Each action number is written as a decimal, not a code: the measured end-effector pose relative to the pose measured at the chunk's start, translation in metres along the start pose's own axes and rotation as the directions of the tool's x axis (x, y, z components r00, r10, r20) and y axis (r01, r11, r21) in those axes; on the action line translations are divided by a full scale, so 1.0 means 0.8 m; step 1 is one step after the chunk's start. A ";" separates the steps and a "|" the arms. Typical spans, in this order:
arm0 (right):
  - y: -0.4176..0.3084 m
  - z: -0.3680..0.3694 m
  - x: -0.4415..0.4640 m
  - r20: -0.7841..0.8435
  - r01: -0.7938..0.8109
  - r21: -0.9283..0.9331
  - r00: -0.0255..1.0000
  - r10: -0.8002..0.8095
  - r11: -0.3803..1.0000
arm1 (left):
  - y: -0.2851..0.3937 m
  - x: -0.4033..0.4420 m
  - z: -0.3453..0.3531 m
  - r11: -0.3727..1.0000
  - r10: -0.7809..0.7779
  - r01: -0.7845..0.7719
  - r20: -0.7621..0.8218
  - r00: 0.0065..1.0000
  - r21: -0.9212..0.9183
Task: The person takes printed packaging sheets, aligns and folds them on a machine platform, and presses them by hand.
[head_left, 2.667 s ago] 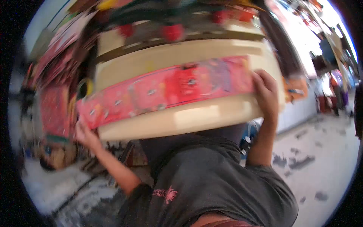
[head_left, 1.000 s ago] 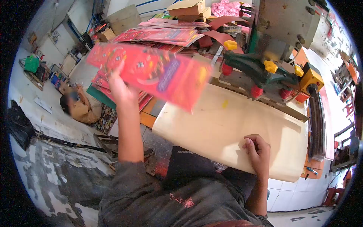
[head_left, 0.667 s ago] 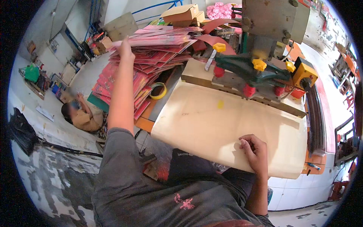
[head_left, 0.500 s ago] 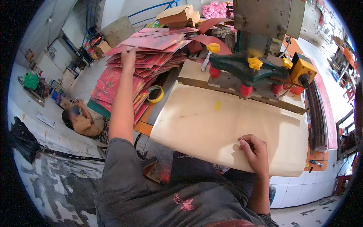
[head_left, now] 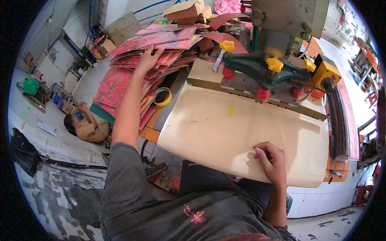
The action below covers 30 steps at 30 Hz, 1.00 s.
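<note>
My left hand (head_left: 148, 62) reaches out over a tall, uneven stack of red printed sheets (head_left: 120, 86). Its fingers are spread and lie against the front edge of the upper sheets; a pinkish-red sheet (head_left: 173, 36) rests near the top. My right hand (head_left: 272, 161) is loosely curled, thumb against the fingers, and no object shows in it. Below it lies a wide cream-coloured sheet (head_left: 209, 136), whose front edge curves down toward my lap. Behind that sheet stands a press (head_left: 257, 72) with a dark green frame, yellow knobs and red feet.
A yellow tape roll (head_left: 164, 97) sits beside the stack. A yellow control box (head_left: 325, 75) is fixed at the press's right. Cardboard boxes (head_left: 185, 11) stand at the back. Another person (head_left: 90, 126) sits low at the left. A blue pen (head_left: 336, 173) lies at the right table edge.
My left hand has shifted right and slightly down along the stack, and its fingers have spread. The view has turned a little. My right hand stays in place.
</note>
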State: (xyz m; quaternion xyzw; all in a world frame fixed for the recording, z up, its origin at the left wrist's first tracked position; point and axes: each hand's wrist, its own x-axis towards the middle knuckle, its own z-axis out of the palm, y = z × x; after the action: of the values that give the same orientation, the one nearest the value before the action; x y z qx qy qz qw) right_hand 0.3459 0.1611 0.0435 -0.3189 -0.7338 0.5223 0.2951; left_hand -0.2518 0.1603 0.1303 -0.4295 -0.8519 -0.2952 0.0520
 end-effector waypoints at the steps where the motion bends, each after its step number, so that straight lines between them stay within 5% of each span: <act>1: 0.000 0.000 0.000 0.005 -0.001 -0.008 1.000 0.001 1.000 | -0.003 0.005 0.003 1.000 -0.002 0.002 0.001 1.000 -0.001; 30: 0.004 -0.004 0.000 0.023 0.027 -0.050 0.999 -0.026 0.998 | -0.024 0.061 0.011 0.978 0.150 -0.140 -0.051 0.987 0.154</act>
State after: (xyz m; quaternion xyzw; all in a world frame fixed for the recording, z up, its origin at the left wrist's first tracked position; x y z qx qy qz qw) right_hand 0.3493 0.1638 0.0414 -0.3107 -0.7542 0.5032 0.2854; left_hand -0.2960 0.1904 0.1312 -0.4760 -0.8360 -0.2389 0.1321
